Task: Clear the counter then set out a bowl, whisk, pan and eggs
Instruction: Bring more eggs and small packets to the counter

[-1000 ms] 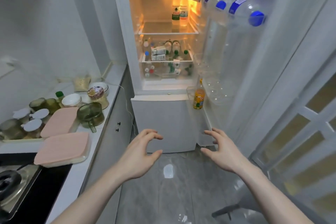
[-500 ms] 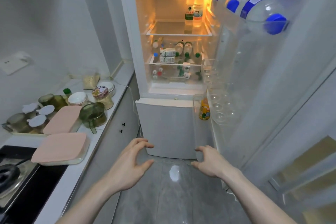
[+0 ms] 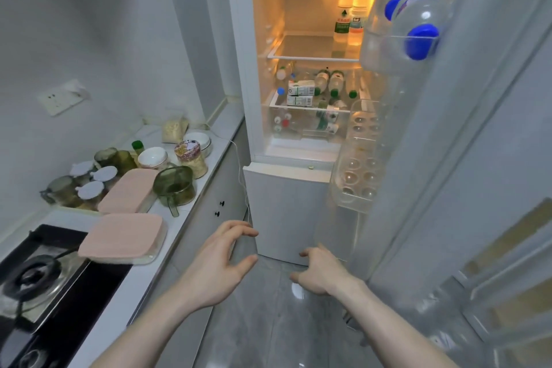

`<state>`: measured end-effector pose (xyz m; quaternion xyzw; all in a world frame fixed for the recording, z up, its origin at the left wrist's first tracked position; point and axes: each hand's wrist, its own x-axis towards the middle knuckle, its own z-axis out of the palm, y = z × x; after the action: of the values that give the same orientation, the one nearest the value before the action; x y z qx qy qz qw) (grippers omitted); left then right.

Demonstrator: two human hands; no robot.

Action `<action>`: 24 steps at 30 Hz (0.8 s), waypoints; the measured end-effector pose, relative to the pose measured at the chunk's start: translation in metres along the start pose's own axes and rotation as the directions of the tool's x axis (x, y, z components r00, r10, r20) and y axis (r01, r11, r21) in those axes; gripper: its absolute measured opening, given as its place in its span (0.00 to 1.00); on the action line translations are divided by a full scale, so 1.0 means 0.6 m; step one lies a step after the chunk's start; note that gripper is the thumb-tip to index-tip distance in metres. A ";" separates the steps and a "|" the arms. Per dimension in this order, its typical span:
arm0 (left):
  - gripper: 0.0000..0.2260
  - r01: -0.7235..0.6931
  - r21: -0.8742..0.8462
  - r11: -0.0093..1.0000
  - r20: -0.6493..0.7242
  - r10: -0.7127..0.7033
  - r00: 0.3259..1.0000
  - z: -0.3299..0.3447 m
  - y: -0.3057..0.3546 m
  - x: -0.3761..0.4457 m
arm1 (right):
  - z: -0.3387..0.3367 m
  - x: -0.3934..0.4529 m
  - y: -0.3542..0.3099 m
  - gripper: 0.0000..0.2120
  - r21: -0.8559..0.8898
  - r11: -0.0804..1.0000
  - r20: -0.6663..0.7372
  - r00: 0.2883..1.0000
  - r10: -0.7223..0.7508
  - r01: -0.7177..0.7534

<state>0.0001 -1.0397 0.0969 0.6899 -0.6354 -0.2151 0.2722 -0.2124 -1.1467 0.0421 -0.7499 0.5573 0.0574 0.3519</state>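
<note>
The person stands before the open fridge (image 3: 313,69) with both arms stretched forward and low. The left hand (image 3: 222,260) hangs in the air with fingers loosely curved and thumb apart, grasping nothing. The right hand (image 3: 321,270) is beside it, fingers slackly bent and likewise empty, close to the lower edge of the fridge door (image 3: 433,158), though whether it touches the door cannot be told. Above and ahead of the right hand, the clear egg tray (image 3: 358,158) in the door shows only bare hollows; no eggs can be made out there or on the lit shelves beyond, which hold bottles and small cartons. To the left of the left hand, the counter (image 3: 191,197) is far from cleared: two pink-lidded containers (image 3: 125,237), a green strainer cup (image 3: 174,185), a patterned jar (image 3: 191,155), white-lidded jars (image 3: 92,179) and a bag crowd it. Two white bowls (image 3: 153,157) stand among them, farther from the left hand than the strainer cup, so a bowl is at least at hand. No whisk or pan is identifiable, and the stove (image 3: 38,275) lies nearer the person, down at the left. As a judgement, the task is barely begun: the clearing remains, nothing has been set out, and the eggs are yet to be found.
</note>
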 end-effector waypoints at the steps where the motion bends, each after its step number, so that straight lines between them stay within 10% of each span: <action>1: 0.14 -0.005 0.001 1.000 -0.016 0.005 1.000 -0.007 0.003 0.004 | 0.003 0.001 -0.011 0.34 0.014 0.999 -0.011 0.999 -0.034 0.034; 10: 0.15 -0.107 -0.121 0.987 -0.186 0.083 0.979 -0.068 0.054 0.033 | 0.010 -0.038 -0.090 0.27 0.129 0.893 -0.063 0.902 -0.427 0.431; 24: 0.19 -0.280 -0.196 0.940 -0.232 0.233 0.944 -0.206 0.062 0.108 | -0.082 0.023 -0.207 0.27 0.111 0.876 0.354 0.805 -0.476 0.469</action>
<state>0.0580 -1.0929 0.2182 0.5836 -0.6602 -0.1760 0.4388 -0.1134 -1.1705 0.1298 -0.8369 0.2773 0.1035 0.4604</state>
